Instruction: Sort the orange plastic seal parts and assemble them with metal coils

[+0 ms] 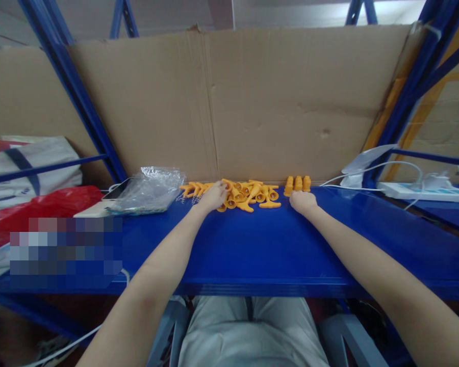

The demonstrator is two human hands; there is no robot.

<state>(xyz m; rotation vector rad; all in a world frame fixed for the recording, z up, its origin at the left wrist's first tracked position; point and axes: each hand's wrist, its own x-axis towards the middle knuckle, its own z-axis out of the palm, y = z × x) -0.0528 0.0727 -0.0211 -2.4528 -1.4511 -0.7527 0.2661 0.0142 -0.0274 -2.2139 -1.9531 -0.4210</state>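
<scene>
Orange-yellow plastic pieces [255, 192] lie heaped against the back of the blue shelf; several have T-shaped handles and round cup ends. At the heap's left part, my left hand [215, 197] is closed, its fingertips on one of these pieces. To the left of that hand, more yellow pieces [193, 188] lie with small metal-looking coils or chains by them. My right hand [303, 202] is curled closed just in front of three upright yellow stepped plastic pieces [298, 183]. Its fingers hide whatever may be inside.
A tall cardboard sheet [275, 102] walls off the back. Clear plastic bags [149, 191] and a red bag [61, 204] lie to the left. On the right is a white power strip [424, 191] with cables. Blue posts [87, 107] frame the shelf [260, 250].
</scene>
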